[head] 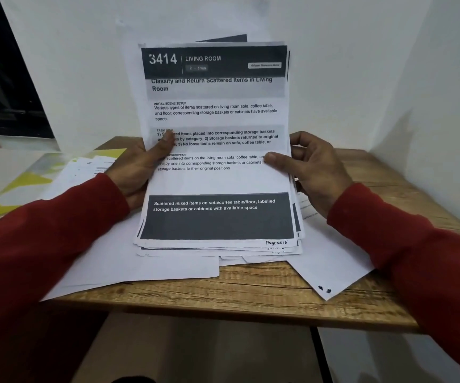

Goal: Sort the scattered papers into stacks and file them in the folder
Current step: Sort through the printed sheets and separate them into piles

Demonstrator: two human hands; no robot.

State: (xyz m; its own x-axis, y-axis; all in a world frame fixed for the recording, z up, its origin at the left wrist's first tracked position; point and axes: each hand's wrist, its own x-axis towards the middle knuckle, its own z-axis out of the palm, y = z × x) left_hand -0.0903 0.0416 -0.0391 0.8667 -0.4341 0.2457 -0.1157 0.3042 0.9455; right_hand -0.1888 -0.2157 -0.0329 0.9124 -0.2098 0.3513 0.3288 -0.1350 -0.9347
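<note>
Gathered: we held the stack (217, 150) upright, left hand (137, 167) and right hand (311, 167) pinching its edges.
Left: loose sheets (331, 266) on the table (251, 294); folder (30, 181) unfilled, we judged.

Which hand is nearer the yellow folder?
Left. The left hand grips the paper stack's left edge, beside the yellow folder; the right hand holds the far edge.

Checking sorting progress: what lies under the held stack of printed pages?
Under the stack, loose white sheets lie on the wooden table. How many sheets, and their print, is hidden.
</note>
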